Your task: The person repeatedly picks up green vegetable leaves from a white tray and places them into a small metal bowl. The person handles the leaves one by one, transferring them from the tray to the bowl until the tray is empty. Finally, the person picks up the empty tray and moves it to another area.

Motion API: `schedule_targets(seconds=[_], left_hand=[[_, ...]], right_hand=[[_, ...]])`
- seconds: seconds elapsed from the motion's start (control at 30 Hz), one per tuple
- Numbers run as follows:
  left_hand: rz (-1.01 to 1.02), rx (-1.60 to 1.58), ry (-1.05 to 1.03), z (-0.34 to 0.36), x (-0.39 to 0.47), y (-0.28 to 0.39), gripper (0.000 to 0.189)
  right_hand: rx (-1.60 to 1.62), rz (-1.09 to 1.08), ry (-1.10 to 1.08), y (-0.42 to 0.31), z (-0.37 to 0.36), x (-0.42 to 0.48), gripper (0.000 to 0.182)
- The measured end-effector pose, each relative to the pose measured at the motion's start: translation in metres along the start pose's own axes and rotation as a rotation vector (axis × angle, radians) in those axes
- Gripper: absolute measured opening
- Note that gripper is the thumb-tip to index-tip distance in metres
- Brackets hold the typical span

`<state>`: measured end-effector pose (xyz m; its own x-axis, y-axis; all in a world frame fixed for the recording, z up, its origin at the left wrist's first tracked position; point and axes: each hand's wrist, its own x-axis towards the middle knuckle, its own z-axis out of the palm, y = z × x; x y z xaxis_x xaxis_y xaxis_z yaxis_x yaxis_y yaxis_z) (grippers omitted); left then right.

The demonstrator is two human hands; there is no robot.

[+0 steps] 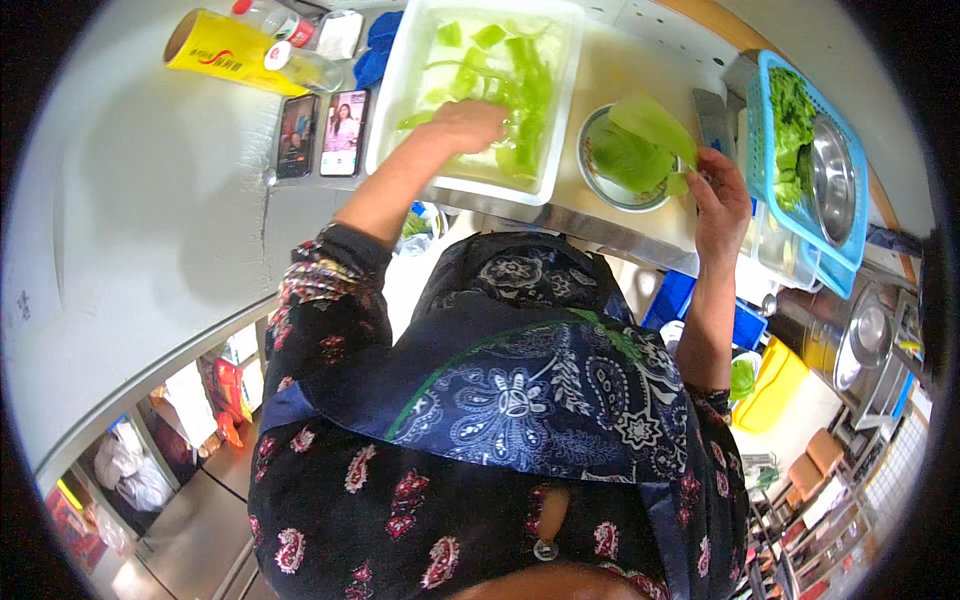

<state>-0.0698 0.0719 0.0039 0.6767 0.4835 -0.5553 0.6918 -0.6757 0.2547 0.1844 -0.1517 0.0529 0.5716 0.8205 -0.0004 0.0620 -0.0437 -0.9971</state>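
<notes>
My left hand (471,127) reaches into a white plastic tub (381,142) of water with green leaf pieces (531,90) in it. Its fingers are partly hidden, so I cannot tell whether they grip a piece. To the right, my right hand (721,187) holds a pale green leaf piece (654,126) by its lower end, over a patterned bowl (592,180). More green leaf (626,159) lies in that bowl. A small light-coloured edge shows at my right fingertips; I cannot tell what it is.
Two phones (298,136) and several bottles (304,66) stand left of the tub, with a yellow roll (225,52) and a blue cloth (377,49). At right, a blue basket (759,135) holds leafy lettuce (789,127) and a metal bowl (831,180). The counter's metal edge (600,231) runs before me.
</notes>
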Motion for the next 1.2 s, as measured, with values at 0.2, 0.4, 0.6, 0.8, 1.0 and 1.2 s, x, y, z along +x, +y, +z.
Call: schedule_targets(seconds=[0.2, 0.4, 0.6, 0.8, 1.0, 1.2], left_hand=[[0.129, -0.017, 0.034, 0.004, -0.011, -0.045, 0.041], [0.038, 0.098, -0.114, -0.003, -0.012, -0.033, 0.044], [0.048, 0.127, 0.021, -0.006, -0.037, 0.02, 0.073], [0.26, 0.229, 0.225, 0.004, -0.038, 0.034, 0.072], [0.33, 0.265, 0.203, 0.006, -0.031, 0.04, 0.029], [0.359, 0.11, 0.405, 0.015, -0.033, 0.026, 0.014]], right_hand=[[0.025, 0.004, 0.002, 0.01, -0.003, 0.006, 0.032], [0.102, 0.021, -0.001, 0.014, 0.003, 0.003, 0.034], [0.086, 0.016, 0.008, 0.018, -0.002, 0.002, 0.033], [0.043, 0.029, 0.021, 0.011, 0.005, 0.001, 0.031], [0.087, -0.01, -0.004, 0.013, 0.009, -0.001, 0.03], [0.14, 0.021, -0.036, 0.011, 0.017, 0.002, 0.032]])
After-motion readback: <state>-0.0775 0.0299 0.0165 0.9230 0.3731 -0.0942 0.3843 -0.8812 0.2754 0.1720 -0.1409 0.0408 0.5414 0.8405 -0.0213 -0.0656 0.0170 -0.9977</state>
